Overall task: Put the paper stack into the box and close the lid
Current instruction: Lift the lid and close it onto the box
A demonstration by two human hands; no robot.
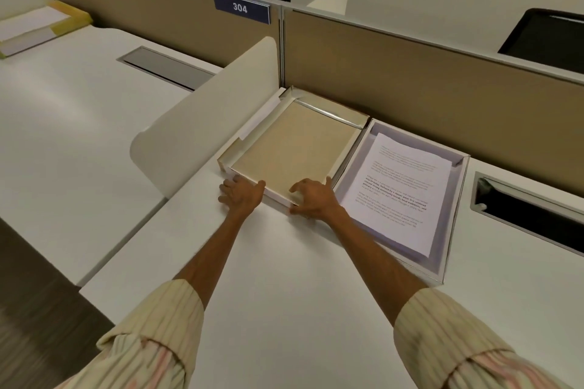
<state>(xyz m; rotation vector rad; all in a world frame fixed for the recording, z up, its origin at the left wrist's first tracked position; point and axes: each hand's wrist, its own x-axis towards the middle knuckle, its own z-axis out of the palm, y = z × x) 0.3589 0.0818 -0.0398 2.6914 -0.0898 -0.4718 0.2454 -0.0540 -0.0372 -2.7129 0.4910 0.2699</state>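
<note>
Forearms reach straight out from rolled striped sleeves [164, 319] across the white counter [284, 278], both hands meeting the near edge of the lid [294, 145], a shallow tray lying inside-up with a tan floor and white walls. The left hand [241, 194] lies palm down at the lid's near left corner, fingers spread and pointing away from the person, thumb touching the near wall; nothing is enclosed in it, so its grip is released. The right hand [311, 197] is arched at the near right corner, thumb hooked over the top of the wall and fingers curled down against the outside, a pinching grip on the lid's edge. The wrist is slightly raised above the counter.

Just to the right of the right-hand grip, touching the lid's side, sits the box [450, 230], white with a pale lilac inside. The paper stack [401, 193] lies flat in it, printed side up, a little askew to the walls. Beyond both grips stands a tan partition [410, 66]; left of the left hand rises a curved white divider [202, 123].
</note>
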